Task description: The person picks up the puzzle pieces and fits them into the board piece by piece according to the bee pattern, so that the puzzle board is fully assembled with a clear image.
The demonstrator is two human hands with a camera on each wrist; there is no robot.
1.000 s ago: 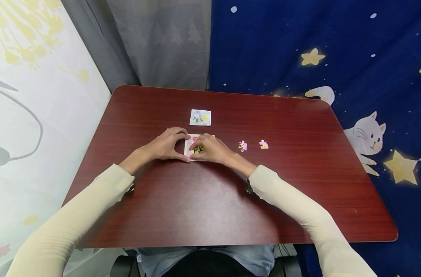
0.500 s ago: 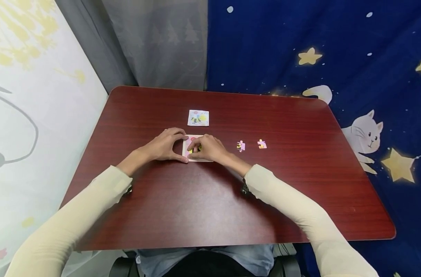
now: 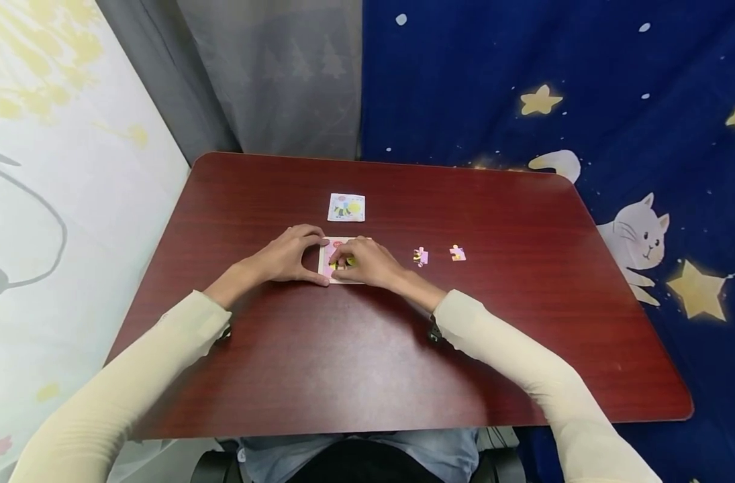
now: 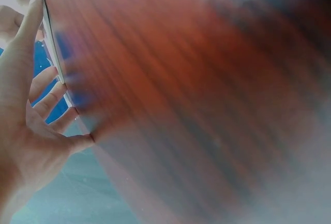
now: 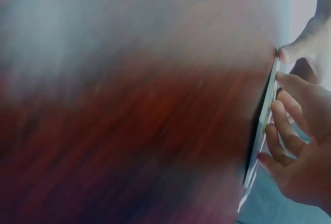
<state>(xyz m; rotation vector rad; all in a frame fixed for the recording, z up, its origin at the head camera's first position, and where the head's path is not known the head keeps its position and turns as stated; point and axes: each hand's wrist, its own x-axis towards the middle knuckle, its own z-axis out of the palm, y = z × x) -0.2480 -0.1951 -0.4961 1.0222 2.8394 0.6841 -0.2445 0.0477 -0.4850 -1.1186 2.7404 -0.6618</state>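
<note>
A small jigsaw board with a white rim and a pink bee picture lies flat on the table. My left hand holds the board's left side, thumb at the near corner and index finger at the far one. Over the board's right part, my right hand bends its thumb and index finger about a yellow-and-black puzzle piece, largely hidden by the fingers. In the right wrist view, the fingertips of the right hand touch the board's face. The left wrist view shows the left hand along the board's edge.
Two loose pink puzzle pieces lie right of the board: one piece nearer, another piece farther right. A picture card with a bee lies beyond the board. The dark red table has curtains behind it.
The right hand's index finger and thumb have shifted slightly over the board. The left hand keeps its place, and the loose pieces and the card have not moved.
</note>
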